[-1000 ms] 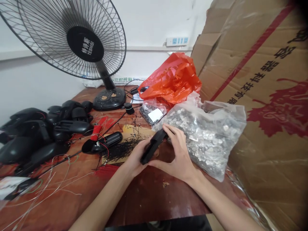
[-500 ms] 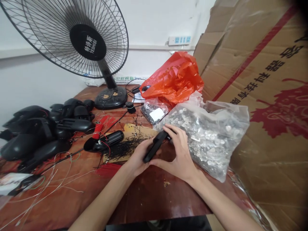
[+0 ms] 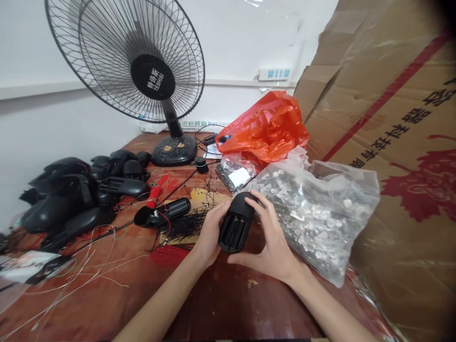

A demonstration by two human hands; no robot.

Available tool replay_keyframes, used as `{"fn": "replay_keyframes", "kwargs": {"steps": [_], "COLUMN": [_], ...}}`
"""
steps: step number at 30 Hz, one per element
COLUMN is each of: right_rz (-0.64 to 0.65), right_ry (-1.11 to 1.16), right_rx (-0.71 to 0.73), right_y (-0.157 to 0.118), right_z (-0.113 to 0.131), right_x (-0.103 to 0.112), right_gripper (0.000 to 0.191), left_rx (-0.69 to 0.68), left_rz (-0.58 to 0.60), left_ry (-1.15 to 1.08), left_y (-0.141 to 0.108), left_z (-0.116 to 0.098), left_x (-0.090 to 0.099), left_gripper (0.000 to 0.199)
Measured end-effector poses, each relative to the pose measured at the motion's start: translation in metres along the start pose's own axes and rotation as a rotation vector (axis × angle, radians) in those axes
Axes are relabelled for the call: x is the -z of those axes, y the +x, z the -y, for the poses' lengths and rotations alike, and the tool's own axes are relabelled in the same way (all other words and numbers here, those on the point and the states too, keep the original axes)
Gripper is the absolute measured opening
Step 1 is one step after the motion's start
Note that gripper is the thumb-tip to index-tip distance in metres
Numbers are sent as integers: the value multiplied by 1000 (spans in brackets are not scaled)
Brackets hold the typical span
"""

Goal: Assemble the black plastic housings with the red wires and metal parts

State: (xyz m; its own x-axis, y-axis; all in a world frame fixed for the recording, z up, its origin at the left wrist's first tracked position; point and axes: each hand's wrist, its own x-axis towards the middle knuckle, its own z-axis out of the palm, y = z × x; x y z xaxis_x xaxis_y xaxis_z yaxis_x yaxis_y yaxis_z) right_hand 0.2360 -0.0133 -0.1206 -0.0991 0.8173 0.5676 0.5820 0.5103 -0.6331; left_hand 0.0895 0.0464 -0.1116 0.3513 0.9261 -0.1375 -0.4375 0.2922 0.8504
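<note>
A black plastic housing [image 3: 237, 224] with ribs inside its open face is held between both hands above the brown table [image 3: 228, 299]. My left hand [image 3: 208, 235] grips its left side. My right hand [image 3: 272, 242] cups its right side, fingers over the top end. Close to the right lies a clear bag of small silver metal parts [image 3: 313, 216]. A similar black part with red wires [image 3: 164, 212] lies on the table to the left, beside a patch of thin black wires [image 3: 185, 225].
A black table fan [image 3: 142, 61] stands at the back. A pile of black plastic shells [image 3: 74, 194] lies at the left. An orange plastic bag [image 3: 267, 126], a small bag of dark parts [image 3: 235, 171] and a large cardboard box [image 3: 395, 133] fill the right. Loose wires [image 3: 78, 275] trail across the front left.
The housing has been turned in my hands so its ribbed open face points up at me. The view has shifted left and slightly down.
</note>
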Motion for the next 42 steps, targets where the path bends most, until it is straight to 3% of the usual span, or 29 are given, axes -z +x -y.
{"fn": "replay_keyframes", "kwargs": {"steps": [10, 16, 33, 38, 42], "right_rz": [100, 96, 115, 84, 73], "right_ry": [4, -25, 9, 24, 61], "right_rx": [-26, 5, -18, -31, -40], "right_y": [-1, -1, -2, -1, 1], "right_z": [-1, -2, -1, -3, -4], "right_x": [1, 0, 0, -1, -1], "right_gripper": [108, 104, 110, 115, 113], "left_rx": [-196, -300, -311, -323, -355], "left_rz": [69, 82, 140, 113, 167], "left_ry": [177, 341, 356, 359, 366], "left_y": [1, -1, -7, -8, -8], "left_z": [1, 1, 0, 3, 3], "left_x": [4, 3, 2, 3, 3], "left_gripper": [23, 21, 21, 28, 32]}}
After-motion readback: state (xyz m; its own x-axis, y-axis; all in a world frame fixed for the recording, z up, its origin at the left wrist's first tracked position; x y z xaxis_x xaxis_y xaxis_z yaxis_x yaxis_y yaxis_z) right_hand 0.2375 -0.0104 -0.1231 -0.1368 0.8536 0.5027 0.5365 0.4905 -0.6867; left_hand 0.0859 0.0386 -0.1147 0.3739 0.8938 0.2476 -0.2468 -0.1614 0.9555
